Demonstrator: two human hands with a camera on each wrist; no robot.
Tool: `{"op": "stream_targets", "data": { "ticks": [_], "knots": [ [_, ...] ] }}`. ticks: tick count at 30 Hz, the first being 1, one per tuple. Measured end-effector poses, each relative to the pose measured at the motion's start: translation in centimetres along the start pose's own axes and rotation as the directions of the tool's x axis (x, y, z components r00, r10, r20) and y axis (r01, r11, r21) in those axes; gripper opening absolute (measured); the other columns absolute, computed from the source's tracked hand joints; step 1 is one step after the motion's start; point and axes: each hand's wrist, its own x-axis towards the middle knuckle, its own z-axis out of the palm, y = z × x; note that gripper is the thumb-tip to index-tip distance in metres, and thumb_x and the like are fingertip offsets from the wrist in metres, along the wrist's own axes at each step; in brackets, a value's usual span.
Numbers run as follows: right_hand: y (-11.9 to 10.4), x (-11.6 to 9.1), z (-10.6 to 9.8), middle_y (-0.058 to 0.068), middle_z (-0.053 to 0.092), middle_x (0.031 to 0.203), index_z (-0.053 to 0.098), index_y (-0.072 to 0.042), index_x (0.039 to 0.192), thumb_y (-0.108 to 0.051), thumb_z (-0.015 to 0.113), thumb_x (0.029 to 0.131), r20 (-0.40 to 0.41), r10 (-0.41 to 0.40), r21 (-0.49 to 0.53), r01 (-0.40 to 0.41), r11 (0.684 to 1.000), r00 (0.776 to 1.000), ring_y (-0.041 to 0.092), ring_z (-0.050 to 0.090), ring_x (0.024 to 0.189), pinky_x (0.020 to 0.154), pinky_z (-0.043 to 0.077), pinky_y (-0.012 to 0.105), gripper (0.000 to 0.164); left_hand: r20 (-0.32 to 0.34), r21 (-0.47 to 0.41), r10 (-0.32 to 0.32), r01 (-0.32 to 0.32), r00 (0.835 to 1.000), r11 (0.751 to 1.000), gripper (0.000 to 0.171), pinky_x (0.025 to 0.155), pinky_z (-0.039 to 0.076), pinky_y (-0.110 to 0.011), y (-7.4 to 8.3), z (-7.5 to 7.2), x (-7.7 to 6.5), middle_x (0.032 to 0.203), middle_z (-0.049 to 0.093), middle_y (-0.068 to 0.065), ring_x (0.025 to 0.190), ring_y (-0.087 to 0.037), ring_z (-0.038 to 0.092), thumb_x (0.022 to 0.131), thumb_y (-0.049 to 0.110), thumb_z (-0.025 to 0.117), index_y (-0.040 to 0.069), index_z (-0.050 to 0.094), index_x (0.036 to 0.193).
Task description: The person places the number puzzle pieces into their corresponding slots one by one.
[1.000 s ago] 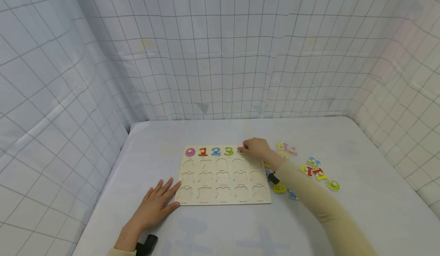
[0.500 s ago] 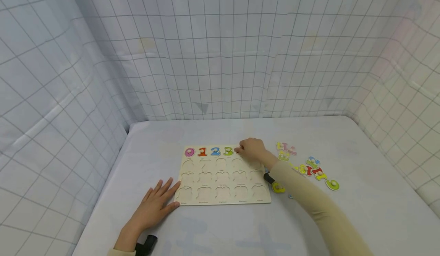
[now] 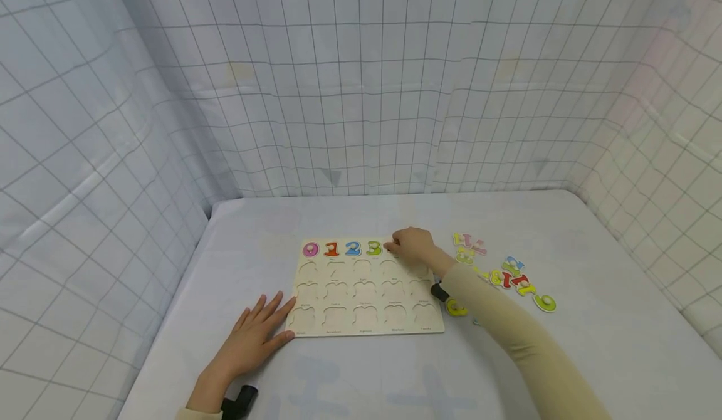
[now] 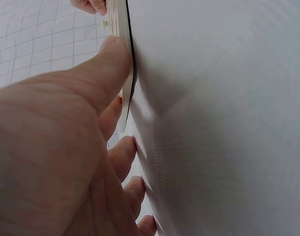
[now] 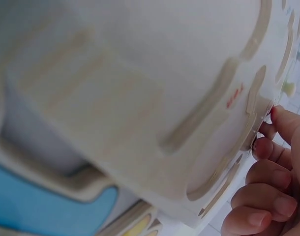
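Observation:
The pale wooden number puzzle board (image 3: 350, 334) lies flat on the table. Its top row holds a pink 0 (image 3: 311, 249), a red 1 (image 3: 331, 249), a blue 2 (image 3: 353, 249) and a green 3 (image 3: 374, 248). Just right of the 3, my right hand (image 3: 414, 244) pinches a number puzzle piece at the top row; the fingers hide most of it. In the right wrist view, my thumb and index finger meet at the board's far edge. My left hand (image 3: 251, 341) rests with fingers spread, thumb and index finger touching the board's left side.
Several loose number pieces lie right of the board, among them a green one (image 3: 544, 303), a red-and-yellow one (image 3: 524, 286) and a pink one (image 3: 478, 247). My right forearm (image 3: 507, 332) covers part of them. White gridded cloth (image 3: 361, 94) walls the table's back and sides.
My right hand has shifted slightly left along the top row, then stayed nearly still, fingers still pinching. The left hand and board have hardly moved.

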Motion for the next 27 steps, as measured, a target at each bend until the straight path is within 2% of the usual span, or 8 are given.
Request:
{"op": "stream_targets", "data": {
  "ticks": [11,19,23,27],
  "knots": [
    [0.2,0.0,0.3,-0.003,0.047,0.060,0.051,-0.016,0.071,-0.045,0.049,0.097,0.033,0.021,-0.005,-0.021,1.000,0.999,0.012,0.045,0.056,0.052,0.037,0.029,0.040,-0.001,0.005,0.008,-0.008,1.000,1.000,0.064,0.106,0.012,-0.063,0.1,-0.1,-0.1,0.151,0.032,-0.011,0.138,-0.041,0.020,0.092,0.052,0.055,0.020,0.042,0.145],
    [0.4,-0.6,0.2,-0.001,0.049,0.067,0.051,-0.015,0.081,-0.043,0.049,0.098,0.063,0.031,-0.029,-0.029,0.999,0.998,0.015,0.047,0.063,0.056,0.037,0.031,0.034,-0.001,0.004,0.011,-0.011,1.000,1.000,0.062,0.106,0.013,-0.063,0.2,-0.3,-0.1,0.150,0.032,-0.011,0.138,-0.042,0.020,0.092,0.050,0.056,0.020,0.042,0.145],
    [1.2,-1.2,0.0,-0.001,0.049,0.064,0.050,-0.014,0.077,-0.043,0.051,0.098,0.028,0.029,-0.005,-0.029,1.000,0.999,0.015,0.046,0.059,0.052,0.035,0.029,0.035,0.002,0.003,0.012,-0.012,1.000,1.000,0.062,0.106,0.013,-0.063,0.3,-0.4,-0.1,0.150,0.032,-0.011,0.138,-0.041,0.020,0.092,0.050,0.055,0.020,0.042,0.145],
    [2.6,-2.3,-1.0,-0.003,0.050,0.059,0.053,-0.015,0.076,-0.042,0.052,0.097,-0.029,0.011,0.039,-0.009,0.999,1.000,0.013,0.043,0.052,0.046,0.032,0.027,0.034,0.003,0.008,0.011,-0.011,1.000,1.000,0.063,0.106,0.013,-0.063,0.1,-0.3,-0.1,0.151,0.031,-0.011,0.138,-0.041,0.020,0.092,0.051,0.055,0.021,0.042,0.146]
  ]
}}
